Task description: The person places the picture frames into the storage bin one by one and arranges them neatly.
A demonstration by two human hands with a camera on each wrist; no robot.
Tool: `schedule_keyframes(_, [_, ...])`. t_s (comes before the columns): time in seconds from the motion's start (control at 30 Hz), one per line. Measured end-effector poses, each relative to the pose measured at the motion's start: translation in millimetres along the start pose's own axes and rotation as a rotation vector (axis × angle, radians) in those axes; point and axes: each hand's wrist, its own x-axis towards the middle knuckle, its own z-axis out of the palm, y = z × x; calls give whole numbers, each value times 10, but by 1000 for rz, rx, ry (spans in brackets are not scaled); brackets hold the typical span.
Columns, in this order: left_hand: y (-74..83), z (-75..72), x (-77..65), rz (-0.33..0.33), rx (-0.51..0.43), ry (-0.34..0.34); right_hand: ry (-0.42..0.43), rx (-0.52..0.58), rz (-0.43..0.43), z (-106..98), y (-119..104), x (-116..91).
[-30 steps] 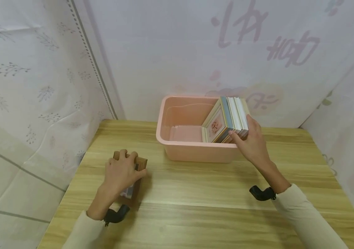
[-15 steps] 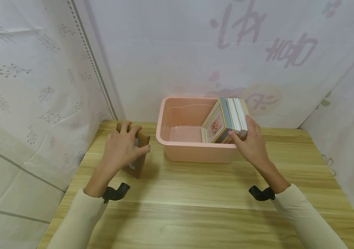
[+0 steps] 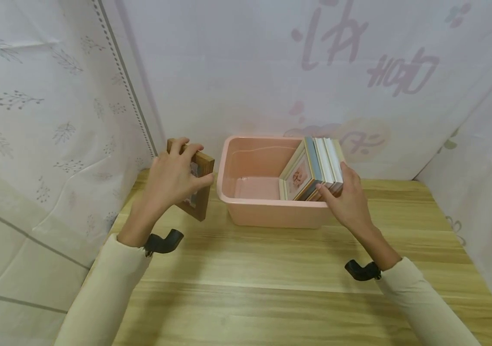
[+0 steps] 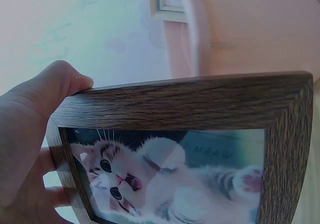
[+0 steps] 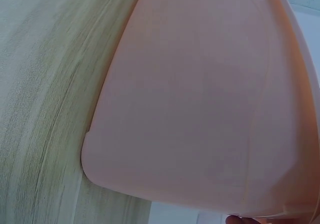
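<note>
My left hand (image 3: 170, 175) grips a dark brown wooden picture frame (image 3: 204, 194) by its top edge, raised beside the left end of a pink plastic bin (image 3: 272, 215). In the left wrist view the picture frame (image 4: 200, 103) shows a kitten picture (image 4: 170, 179), and my thumb (image 4: 70, 79) lies along its border. Several picture frames (image 3: 325, 161) in white, blue and cream lean together at the bin's right end. My right hand (image 3: 347, 199) holds this stack, thumb at the front corner and fingers behind. The right wrist view is mostly the bin's outer wall (image 5: 190, 94).
A wood-grain table (image 3: 263, 269) carries the bin near its back edge. Printed white cloth (image 3: 228, 67) hangs behind and along both sides. Inside the bin, bare floor (image 3: 256, 187) shows left of the stack. Black curved wrist mounts (image 3: 164, 241) sit on both wrists.
My left hand has carried the brown picture frame away from me, up off the table and slightly right toward the bin. My right hand has stayed at the stack.
</note>
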Motion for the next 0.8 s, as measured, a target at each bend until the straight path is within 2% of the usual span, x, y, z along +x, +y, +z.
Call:
schedule_keyframes(0.23, [170,-146,223,35,8,0,-1,13,7,-5,-5,-4])
schedule_keyframes(0.43, [379,-251,411,72,-8,-1,0,11,12,-8,-5,2])
schedule_keyframes(0.6, [521,-292,586,126,-15,-15,3,17,6,1,7,5])
schedule_keyframes(0.8, [615,-266,786,190,-85,-52,8,25,0,18,26,6])
